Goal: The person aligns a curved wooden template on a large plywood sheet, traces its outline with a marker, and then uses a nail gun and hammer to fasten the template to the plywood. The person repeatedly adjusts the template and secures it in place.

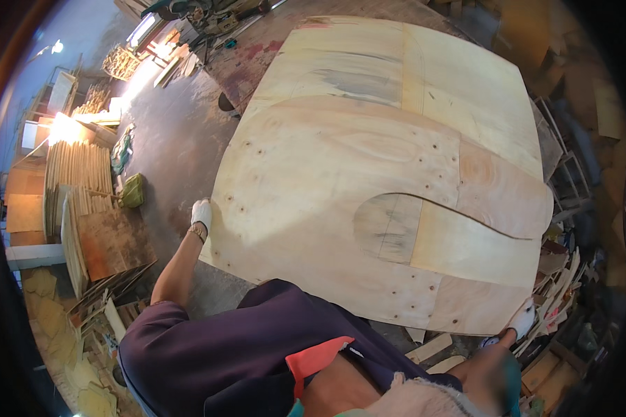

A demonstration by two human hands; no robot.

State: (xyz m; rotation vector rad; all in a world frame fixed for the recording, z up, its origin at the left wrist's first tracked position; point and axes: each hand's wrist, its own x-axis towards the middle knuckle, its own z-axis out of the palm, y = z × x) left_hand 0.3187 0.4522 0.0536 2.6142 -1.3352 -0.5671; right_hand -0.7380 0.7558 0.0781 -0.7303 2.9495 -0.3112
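The curved plywood panel [306,174] lay over a pale sheet [473,90], the gloved left hand [201,213] grasping its left edge, the right hand [522,321] at its near-right corner, grip unclear.

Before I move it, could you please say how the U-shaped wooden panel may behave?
The U-shaped wooden panel would probably flex, being broad and thin-looking. Its two prongs may bend most, as an open gap separates them. Lying flat on the larger pale sheet, it seems more apt to slide than roll.
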